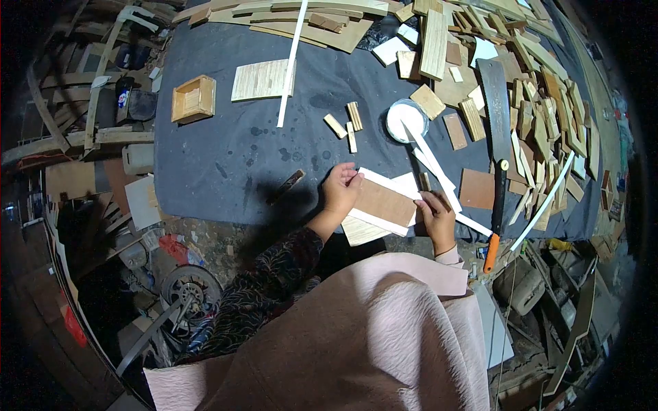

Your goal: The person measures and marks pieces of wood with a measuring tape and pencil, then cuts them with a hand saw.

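Observation:
My left hand (pixel 343 190) grips the left end of a brown wooden panel (pixel 384 203) with white strips along its two long sides. At the panel's right end, the fingers of my right hand (pixel 436 218) are closed on its edge. Below the panel, a pale wooden board (pixel 360 233) juts out near the table's front edge. A tub of white paste (pixel 399 123) stands beyond my right hand, with a white stick (pixel 432 161) resting in it. Several small wood blocks (pixel 352 137) lie to the left of the tub, and a dark-sided block (pixel 286 186) lies left of my left hand.
A handsaw (pixel 495 103) with an orange-ended handle lies at the right, over the table edge. Wood offcuts (pixel 541 130) pile up behind it. On the dark cloth (pixel 205 171) sit a small wooden box (pixel 193 100), a striped board (pixel 260 80) and a long white strip (pixel 291 61).

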`<state>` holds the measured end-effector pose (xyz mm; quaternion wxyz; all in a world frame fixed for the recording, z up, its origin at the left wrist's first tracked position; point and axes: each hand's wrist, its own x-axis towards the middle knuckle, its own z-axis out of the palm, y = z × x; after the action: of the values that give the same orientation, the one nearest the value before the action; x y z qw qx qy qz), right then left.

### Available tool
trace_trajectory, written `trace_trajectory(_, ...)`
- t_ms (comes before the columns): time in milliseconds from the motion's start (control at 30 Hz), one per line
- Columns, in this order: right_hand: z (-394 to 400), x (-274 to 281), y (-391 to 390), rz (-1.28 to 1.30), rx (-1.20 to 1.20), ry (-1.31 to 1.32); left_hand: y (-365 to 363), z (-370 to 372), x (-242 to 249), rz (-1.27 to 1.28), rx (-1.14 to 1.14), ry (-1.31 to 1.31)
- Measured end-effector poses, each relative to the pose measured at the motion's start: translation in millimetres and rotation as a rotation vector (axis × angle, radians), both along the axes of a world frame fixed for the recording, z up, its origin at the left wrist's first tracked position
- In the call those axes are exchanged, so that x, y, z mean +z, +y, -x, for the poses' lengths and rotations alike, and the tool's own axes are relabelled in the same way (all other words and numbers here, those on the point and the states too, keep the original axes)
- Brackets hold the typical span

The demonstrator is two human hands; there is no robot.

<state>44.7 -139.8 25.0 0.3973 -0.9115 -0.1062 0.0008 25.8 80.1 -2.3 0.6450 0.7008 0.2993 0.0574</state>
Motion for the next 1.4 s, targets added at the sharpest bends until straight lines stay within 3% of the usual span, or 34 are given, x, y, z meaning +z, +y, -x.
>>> trace_trajectory(700, -4, 6, 0, -0.026, 0.065, 0.000, -2, 12, 2, 0.077, -0.027, 0.043)
trace_trajectory(1400, -3, 2, -5, 0.030, 0.073, 0.036, 2, 6, -6, -0.062, -0.085, 0.089)
